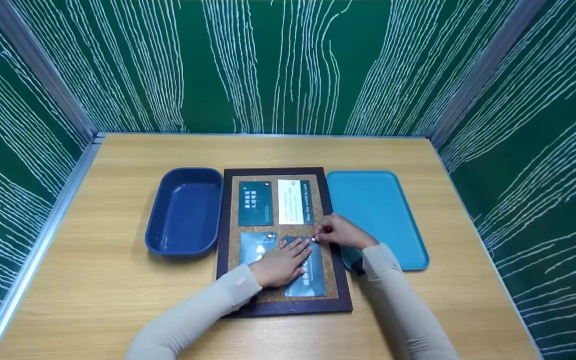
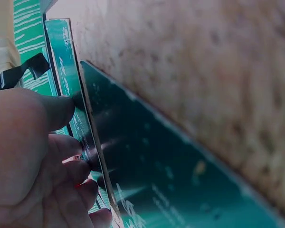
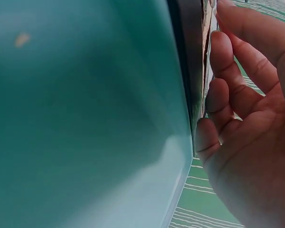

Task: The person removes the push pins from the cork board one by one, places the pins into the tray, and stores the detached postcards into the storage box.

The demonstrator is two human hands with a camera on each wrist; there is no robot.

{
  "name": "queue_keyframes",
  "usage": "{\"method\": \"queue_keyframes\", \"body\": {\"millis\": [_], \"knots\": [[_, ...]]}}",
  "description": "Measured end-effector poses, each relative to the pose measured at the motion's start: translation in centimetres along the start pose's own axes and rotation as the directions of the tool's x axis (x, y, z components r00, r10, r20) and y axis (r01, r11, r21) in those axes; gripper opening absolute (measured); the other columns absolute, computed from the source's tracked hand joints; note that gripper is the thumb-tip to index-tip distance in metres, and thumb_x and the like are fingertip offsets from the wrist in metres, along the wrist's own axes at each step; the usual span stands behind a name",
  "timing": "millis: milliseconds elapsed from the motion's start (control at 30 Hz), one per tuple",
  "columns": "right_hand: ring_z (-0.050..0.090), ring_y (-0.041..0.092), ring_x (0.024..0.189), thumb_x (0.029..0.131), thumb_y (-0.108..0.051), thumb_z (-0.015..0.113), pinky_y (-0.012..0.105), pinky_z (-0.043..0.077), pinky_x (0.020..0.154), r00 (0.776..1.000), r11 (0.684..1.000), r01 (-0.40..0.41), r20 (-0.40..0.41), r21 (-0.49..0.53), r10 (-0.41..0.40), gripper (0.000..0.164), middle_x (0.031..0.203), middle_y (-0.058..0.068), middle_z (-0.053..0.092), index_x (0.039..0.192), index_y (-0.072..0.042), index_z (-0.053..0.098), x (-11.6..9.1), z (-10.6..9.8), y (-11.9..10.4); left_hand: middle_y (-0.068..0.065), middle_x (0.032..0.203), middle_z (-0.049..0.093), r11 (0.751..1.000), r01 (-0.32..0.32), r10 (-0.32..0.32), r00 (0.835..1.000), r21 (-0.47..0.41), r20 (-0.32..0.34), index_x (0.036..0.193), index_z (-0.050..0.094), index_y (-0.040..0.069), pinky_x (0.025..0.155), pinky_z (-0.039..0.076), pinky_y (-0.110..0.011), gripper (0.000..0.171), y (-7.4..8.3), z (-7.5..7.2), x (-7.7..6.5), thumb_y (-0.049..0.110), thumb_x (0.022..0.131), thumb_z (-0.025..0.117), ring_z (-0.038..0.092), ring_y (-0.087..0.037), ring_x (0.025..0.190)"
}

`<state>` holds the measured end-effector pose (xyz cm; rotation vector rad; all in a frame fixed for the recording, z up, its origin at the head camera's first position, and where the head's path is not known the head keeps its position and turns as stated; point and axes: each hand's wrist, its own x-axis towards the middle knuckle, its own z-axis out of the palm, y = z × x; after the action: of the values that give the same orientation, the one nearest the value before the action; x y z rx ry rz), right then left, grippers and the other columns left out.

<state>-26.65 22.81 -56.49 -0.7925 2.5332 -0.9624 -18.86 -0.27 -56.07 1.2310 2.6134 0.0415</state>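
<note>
A cork board in a dark wooden frame lies on the table with several cards on it. My left hand rests with fingers spread on the lower right dark teal card; its palm and wrist partly cover the lower left card. At the top right corner of the lower right card, my right hand pinches a small shiny pushpin, mostly hidden by the fingertips. A green card and a white-and-green card lie on the upper half, each with a pin-like dot near its top.
Left of the board stands a dark blue basin. A flat turquoise tray lies against the board's right side, under my right wrist. Green panels with white wavy lines enclose the wooden table at the back and sides.
</note>
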Motion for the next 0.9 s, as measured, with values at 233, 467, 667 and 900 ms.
{"method": "queue_keyframes", "body": {"millis": [233, 467, 667, 900], "knots": [[0.053, 0.010, 0.074, 0.089, -0.017, 0.069, 0.022, 0.045, 0.067, 0.999, 1.000, -0.026, 0.032, 0.009, 0.026, 0.008, 0.084, 0.002, 0.068, 0.088, -0.011, 0.074, 0.24, 0.08, 0.00, -0.004, 0.162, 0.014, 1.000, 0.006, -0.006, 1.000, -0.006, 0.020, 0.154, 0.020, 0.014, 0.120, 0.021, -0.043, 0.057, -0.01, 0.07, 0.12, 0.038, 0.104, 0.033, 0.015, -0.021, 0.149], [0.050, 0.014, 0.080, 0.090, -0.020, 0.067, 0.027, 0.039, 0.074, 0.996, 0.997, -0.082, 0.043, -0.011, 0.082, 0.010, 0.083, 0.001, 0.065, 0.087, -0.012, 0.073, 0.17, 0.04, -0.30, -0.004, 0.162, 0.015, 1.000, 0.007, -0.006, 1.000, -0.023, 0.024, 0.154, 0.021, 0.014, 0.120, 0.022, -0.043, 0.057, -0.03, -0.03, 0.21, 0.038, 0.104, 0.034, 0.015, -0.020, 0.149], [0.050, 0.012, 0.078, 0.091, -0.019, 0.066, 0.031, 0.038, 0.081, 0.997, 0.997, -0.061, 0.053, -0.055, 0.064, 0.011, 0.082, 0.000, 0.064, 0.087, -0.012, 0.072, 0.27, 0.06, -0.40, -0.004, 0.161, 0.019, 1.000, 0.006, -0.006, 1.000, -0.006, 0.015, 0.154, 0.023, 0.013, 0.119, 0.025, -0.043, 0.057, 0.02, -0.08, 0.16, 0.037, 0.103, 0.036, 0.019, -0.021, 0.149], [0.048, 0.011, 0.075, 0.091, -0.018, 0.065, 0.032, 0.035, 0.084, 0.998, 0.996, -0.031, 0.060, -0.081, 0.035, 0.012, 0.081, 0.000, 0.064, 0.086, -0.010, 0.073, 0.37, 0.12, -0.42, -0.004, 0.161, 0.017, 1.000, 0.016, -0.015, 1.000, -0.027, 0.024, 0.154, 0.023, 0.013, 0.119, 0.025, -0.044, 0.057, 0.05, -0.13, 0.06, 0.037, 0.103, 0.036, 0.018, -0.021, 0.149]]}}
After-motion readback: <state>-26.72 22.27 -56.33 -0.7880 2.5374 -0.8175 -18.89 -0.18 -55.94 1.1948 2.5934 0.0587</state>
